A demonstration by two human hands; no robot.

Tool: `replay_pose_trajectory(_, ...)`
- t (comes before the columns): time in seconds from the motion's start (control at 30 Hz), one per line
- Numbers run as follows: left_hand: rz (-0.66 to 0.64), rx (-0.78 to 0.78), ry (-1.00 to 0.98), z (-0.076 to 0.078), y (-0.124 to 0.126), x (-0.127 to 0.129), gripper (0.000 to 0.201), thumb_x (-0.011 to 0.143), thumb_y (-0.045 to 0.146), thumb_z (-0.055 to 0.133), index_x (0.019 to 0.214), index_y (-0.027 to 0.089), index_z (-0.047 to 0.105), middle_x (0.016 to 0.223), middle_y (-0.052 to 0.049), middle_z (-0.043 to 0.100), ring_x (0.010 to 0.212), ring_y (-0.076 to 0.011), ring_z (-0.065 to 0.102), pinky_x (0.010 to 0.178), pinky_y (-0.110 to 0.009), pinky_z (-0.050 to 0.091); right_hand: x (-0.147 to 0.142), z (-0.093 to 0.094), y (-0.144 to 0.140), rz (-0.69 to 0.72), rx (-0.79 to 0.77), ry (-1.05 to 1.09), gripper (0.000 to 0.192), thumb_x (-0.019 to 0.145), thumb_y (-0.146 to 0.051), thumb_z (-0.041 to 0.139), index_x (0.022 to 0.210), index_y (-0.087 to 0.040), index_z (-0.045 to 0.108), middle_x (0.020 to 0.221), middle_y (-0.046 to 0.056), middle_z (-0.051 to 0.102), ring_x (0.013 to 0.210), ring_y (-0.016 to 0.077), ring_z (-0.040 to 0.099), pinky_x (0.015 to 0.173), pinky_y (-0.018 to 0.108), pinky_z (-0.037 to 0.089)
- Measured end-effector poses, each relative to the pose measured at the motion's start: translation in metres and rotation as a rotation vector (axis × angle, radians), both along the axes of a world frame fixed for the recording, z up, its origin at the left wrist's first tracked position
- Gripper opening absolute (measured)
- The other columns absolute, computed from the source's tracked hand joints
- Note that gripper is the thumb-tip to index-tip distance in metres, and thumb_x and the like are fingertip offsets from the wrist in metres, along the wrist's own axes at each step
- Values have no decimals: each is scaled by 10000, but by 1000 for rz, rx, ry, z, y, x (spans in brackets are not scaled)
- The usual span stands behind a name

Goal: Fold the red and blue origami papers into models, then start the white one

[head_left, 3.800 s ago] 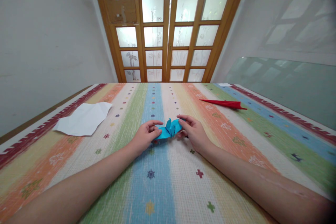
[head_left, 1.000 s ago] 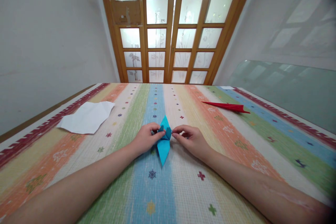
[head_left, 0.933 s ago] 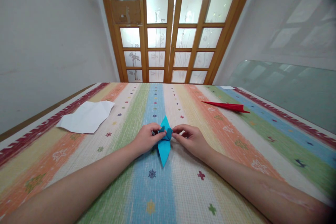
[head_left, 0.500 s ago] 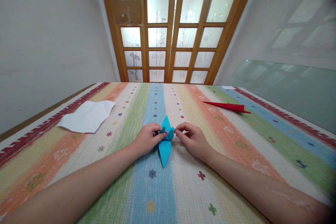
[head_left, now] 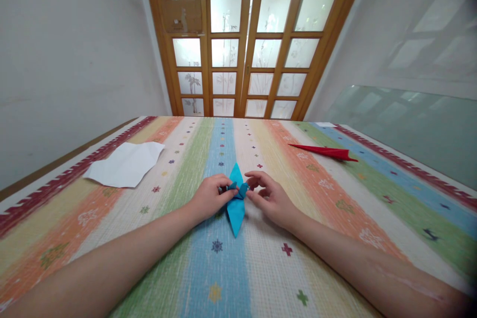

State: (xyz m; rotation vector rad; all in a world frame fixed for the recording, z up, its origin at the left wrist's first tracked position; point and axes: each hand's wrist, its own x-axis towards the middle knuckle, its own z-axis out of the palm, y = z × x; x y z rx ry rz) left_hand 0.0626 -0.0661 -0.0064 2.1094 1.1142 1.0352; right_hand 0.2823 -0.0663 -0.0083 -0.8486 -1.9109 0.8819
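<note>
A blue origami crane (head_left: pixel 235 216) rests on the striped tablecloth between my hands, with one pointed wing toward me and the other away. My left hand (head_left: pixel 214 196) pinches the crane's left end between thumb and fingers. On the other side, my right hand (head_left: pixel 271 198) has its thumb and index finger apart around the small right tip. The thumb is close against the paper; whether it touches cannot be made out.
A creased white sheet of paper (head_left: pixel 124 165) lies at the left. On the right is a red folded paper plane (head_left: pixel 324 151). A small white piece (head_left: pixel 325 124) is at the far right edge. Beyond the table (head_left: pixel 208 278) stand wooden glass-paned doors (head_left: pixel 248 49).
My right thumb and index finger have spread apart from their pinch at the crane's right tip. The left hand keeps its grip, and the view has shifted very slightly.
</note>
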Motion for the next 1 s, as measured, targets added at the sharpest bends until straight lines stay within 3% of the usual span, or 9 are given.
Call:
replay_pose_trajectory(0.1,-4,10,-9,0,0,0,111,889,286,665,870,207,739,850,-21,662,791,-160,602,723,-276,443,-3,1,0,-14,22,-70,402,873,-353,698,1239,-229,585,1007,68,653,849,179,617,579,244,508)
replay_pose_trajectory(0.23,-29,-1,-15,-1,-1,1,104,883,285,670,886,213,746,866,-24,662,794,-160,609,716,-270,450,-4,1,2,-43,100,-153,157,890,-333,676,988,-212,699,858,39,678,728,160,608,595,264,486)
replay_pose_trajectory(0.3,-32,2,-19,-2,0,1,102,881,277,673,902,217,753,871,-25,664,800,-160,609,724,-271,452,-3,0,3,-53,98,-157,132,904,-326,651,927,-210,711,821,33,683,716,163,613,597,269,480)
replay_pose_trajectory(0.67,2,-75,-134,-3,5,-2,141,862,313,687,890,200,766,865,-44,684,848,-182,618,730,-282,464,1,-1,5,-119,80,-67,143,918,-317,619,857,-206,686,790,21,671,706,161,619,582,262,471)
replay_pose_trajectory(0.9,2,-228,-273,-3,7,-4,183,852,344,675,899,175,728,889,-58,706,786,-176,637,705,-289,502,2,-1,7,-137,41,0,166,916,-360,631,865,-210,684,800,29,677,696,167,610,583,274,473)
replay_pose_trajectory(1.0,-8,-219,-242,-2,7,-4,170,861,333,662,892,177,724,875,-52,702,806,-179,637,735,-297,507,3,-2,7,-125,32,-8,168,922,-357,619,872,-211,684,810,31,680,715,171,616,593,276,476)
